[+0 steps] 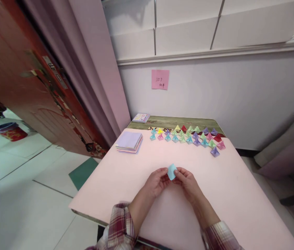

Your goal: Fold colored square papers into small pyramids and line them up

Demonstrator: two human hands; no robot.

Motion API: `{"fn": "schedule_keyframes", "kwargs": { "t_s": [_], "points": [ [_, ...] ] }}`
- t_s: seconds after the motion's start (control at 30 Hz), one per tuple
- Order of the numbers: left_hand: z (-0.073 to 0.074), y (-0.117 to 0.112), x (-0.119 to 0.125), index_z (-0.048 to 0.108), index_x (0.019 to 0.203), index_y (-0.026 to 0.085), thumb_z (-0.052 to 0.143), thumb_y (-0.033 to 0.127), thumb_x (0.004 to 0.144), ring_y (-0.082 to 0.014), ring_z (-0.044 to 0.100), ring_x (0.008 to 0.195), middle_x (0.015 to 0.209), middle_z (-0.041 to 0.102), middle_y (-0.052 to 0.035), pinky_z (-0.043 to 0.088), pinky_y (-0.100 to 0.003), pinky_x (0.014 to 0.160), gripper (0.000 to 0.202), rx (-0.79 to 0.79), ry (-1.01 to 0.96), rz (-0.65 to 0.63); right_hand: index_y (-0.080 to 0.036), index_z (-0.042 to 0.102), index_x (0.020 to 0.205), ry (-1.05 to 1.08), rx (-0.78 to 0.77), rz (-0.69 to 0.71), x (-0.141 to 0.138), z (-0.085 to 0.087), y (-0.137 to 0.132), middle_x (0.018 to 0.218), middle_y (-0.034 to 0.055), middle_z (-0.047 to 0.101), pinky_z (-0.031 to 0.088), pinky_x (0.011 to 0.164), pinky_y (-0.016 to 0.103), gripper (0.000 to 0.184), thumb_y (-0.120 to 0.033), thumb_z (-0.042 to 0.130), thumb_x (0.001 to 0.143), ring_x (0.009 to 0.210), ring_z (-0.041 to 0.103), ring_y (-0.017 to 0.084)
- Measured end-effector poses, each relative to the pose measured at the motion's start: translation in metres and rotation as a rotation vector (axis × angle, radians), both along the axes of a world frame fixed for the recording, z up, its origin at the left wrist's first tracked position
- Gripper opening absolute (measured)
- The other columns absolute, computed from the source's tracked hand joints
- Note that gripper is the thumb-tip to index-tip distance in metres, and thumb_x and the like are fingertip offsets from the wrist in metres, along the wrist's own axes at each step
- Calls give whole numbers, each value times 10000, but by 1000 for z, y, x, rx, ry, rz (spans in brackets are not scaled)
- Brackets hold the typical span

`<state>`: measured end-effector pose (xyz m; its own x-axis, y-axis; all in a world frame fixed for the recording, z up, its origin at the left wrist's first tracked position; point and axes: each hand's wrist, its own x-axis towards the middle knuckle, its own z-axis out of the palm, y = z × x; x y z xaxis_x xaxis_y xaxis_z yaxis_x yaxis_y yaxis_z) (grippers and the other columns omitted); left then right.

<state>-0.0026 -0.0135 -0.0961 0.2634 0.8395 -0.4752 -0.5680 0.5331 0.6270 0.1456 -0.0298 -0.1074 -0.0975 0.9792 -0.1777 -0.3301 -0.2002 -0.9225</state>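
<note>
A small light-blue piece of folded paper (171, 171) is held up over the pink-covered table (126, 184), roughly diamond-shaped from here. My left hand (158, 181) pinches its left edge with the fingers closed. From the other side my right hand (186, 180) grips it, thumb lying on the front face. The fingertips behind the paper are hidden. Beyond my hands stand several small folded paper shapes (175, 138) in rows, in blue, green, purple, pink, red and yellow. To the left lies a stack of square paper sheets (129, 140), lilac on top.
A thin printed pack (141, 118) lies at the table's far left corner. On the wall hangs a pink note (160, 79) with handwriting. A curtain (92, 62) and a red-brown door (40, 86) stand left; a bin (10, 131) sits on the tiled floor.
</note>
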Motion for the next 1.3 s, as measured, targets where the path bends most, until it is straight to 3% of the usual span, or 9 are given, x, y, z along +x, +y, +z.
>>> {"fn": "schedule_keyframes", "kwargs": {
  "t_s": [0.1,0.33,0.43,0.53,0.8,0.93,1.07,1.2,1.3],
  "points": [
    [2,0,2,684,790,124,748,154,691,-131,632,673,749,698,-54,514,-248,681,122,-33,-81,-10,-175,685,917,73,-21,20,0,3,0,827,72,700,539,652,309,420,-524,739,689,679,641,183],
    [10,-2,5,688,766,134,747,173,697,-117,610,630,697,681,-33,494,-232,642,99,-1,-66,-2,-188,653,906,37,7,-50,-3,0,1,826,42,682,519,656,279,377,-485,751,697,718,631,168],
    [11,-3,4,679,770,132,773,228,678,-109,598,605,675,667,-30,478,-224,598,163,41,-2,4,-195,632,895,-56,65,-153,-4,-4,2,793,19,667,470,554,225,362,-464,762,691,643,595,133],
    [10,-4,5,667,749,132,802,279,644,-108,593,597,659,656,-27,462,-221,578,225,91,86,53,-187,623,791,-159,93,-193,-4,-7,2,612,-20,598,373,434,204,326,-474,746,700,493,497,103],
    [7,-5,12,691,681,137,805,305,605,-107,562,578,607,650,-5,451,-252,645,217,281,405,175,-172,708,884,-138,70,-55,-7,-3,0,787,66,711,511,640,299,347,-492,680,752,714,635,202],
    [9,-4,10,686,714,129,803,315,616,-148,617,662,693,686,-44,479,-300,734,240,246,240,179,-180,699,959,-86,32,-63,-7,0,-1,854,69,714,529,668,301,394,-501,705,731,778,653,213],
    [10,-1,8,674,748,135,826,292,597,-157,632,720,734,686,-46,479,-294,755,266,140,56,201,-171,674,938,43,-95,-83,-7,2,-3,813,53,684,520,603,250,406,-491,747,700,706,647,171],
    [6,1,8,658,759,153,835,268,586,-120,610,665,704,668,-13,464,-257,709,273,89,39,244,-170,643,767,195,-107,-102,-8,3,-4,697,-24,569,381,437,142,288,-401,791,681,506,478,45],
    [5,1,10,649,765,156,832,272,593,-109,602,654,708,664,-8,452,-240,681,277,92,53,262,-163,623,722,240,-133,-78,-9,4,-3,660,-43,507,290,381,129,283,-367,809,661,467,382,26]
  ]
}}
